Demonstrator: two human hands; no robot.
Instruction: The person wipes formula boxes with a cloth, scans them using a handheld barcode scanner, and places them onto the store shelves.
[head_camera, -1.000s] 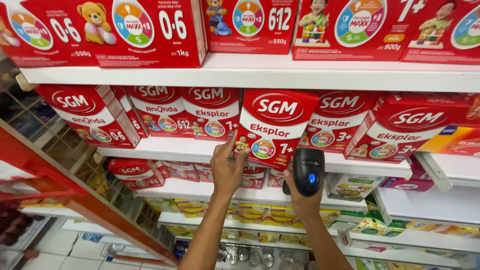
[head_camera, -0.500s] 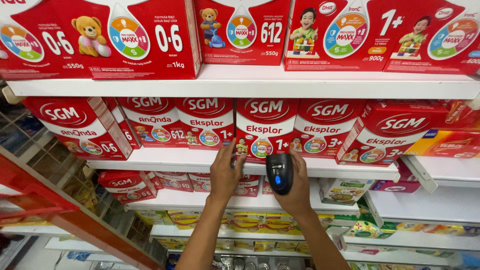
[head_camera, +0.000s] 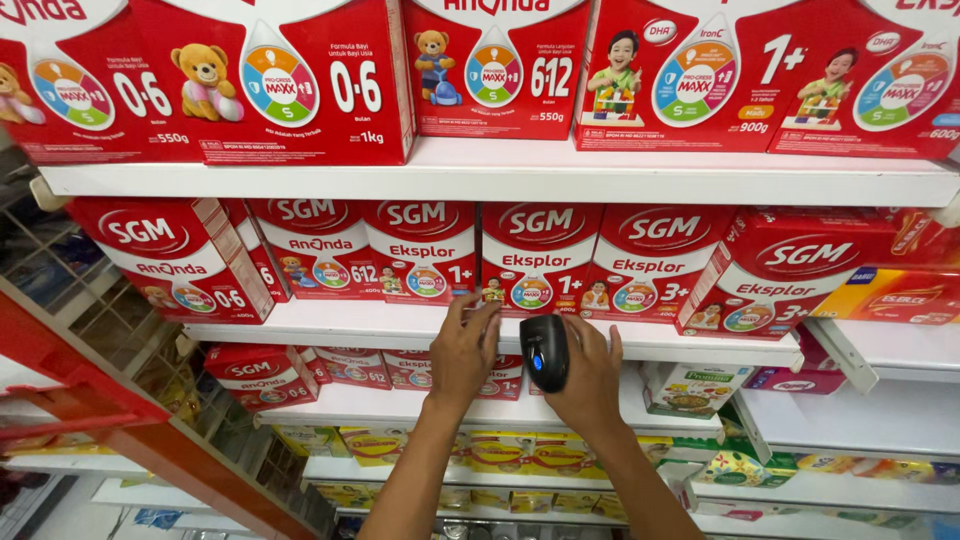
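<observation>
The right hand (head_camera: 592, 385) grips a small black handheld scanner (head_camera: 545, 352), probably light and rigid, while the left hand (head_camera: 462, 350) fingers the stiff red cardboard box (head_camera: 530, 262) at its lower edge.

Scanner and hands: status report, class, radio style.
Right hand grips black scanner, aimed at shelf. Left hand fingers on front edge of white shelf, below red box. Nothing between scanner and shelf.
</observation>
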